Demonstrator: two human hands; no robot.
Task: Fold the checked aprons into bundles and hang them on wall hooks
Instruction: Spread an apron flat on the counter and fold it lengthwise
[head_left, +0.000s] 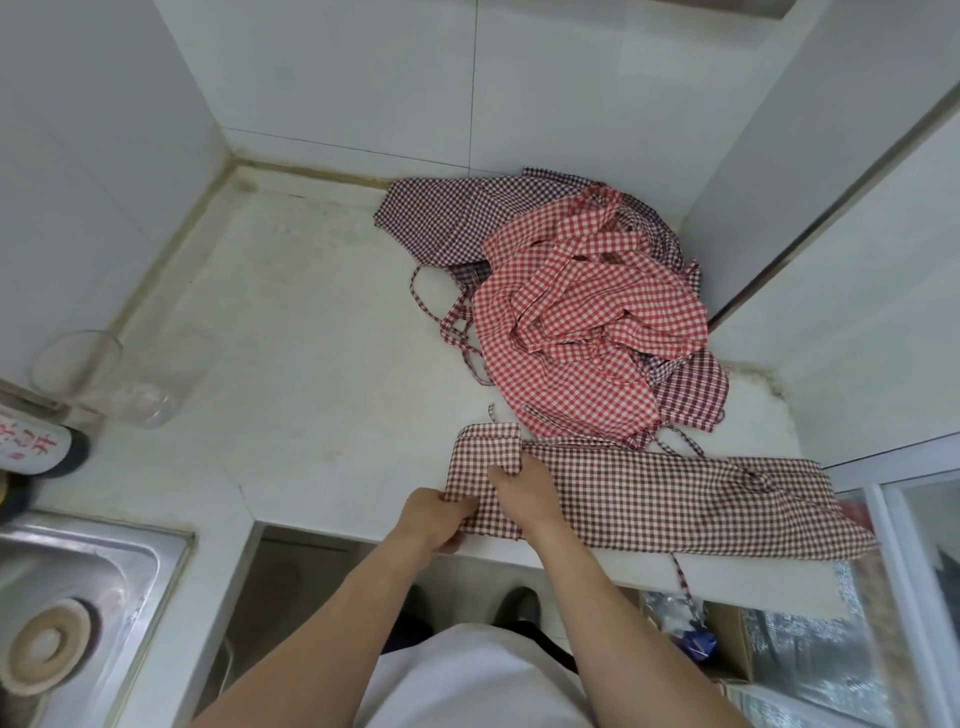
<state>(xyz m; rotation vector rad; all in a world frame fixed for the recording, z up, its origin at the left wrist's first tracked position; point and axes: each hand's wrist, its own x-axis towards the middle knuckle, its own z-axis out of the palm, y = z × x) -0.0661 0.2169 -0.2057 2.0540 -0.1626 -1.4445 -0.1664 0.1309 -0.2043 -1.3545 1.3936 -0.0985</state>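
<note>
Hands (436, 519) on long checked cloth strip (675, 504)

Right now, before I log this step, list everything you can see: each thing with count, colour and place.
Brown checked apron: one, folded into a long strip, counter front edge.
Red checked apron: one, crumpled on the pile, back right.
Dark checked aprons: number unclear, under the red one.
Counter: one, white.
Glass container: one, clear, left.
Bottle: one, labelled, far left.
Sink: one, steel, lower left.
Left hand: gripping the strip's folded end.
Right hand: pressing on the fold.
</note>
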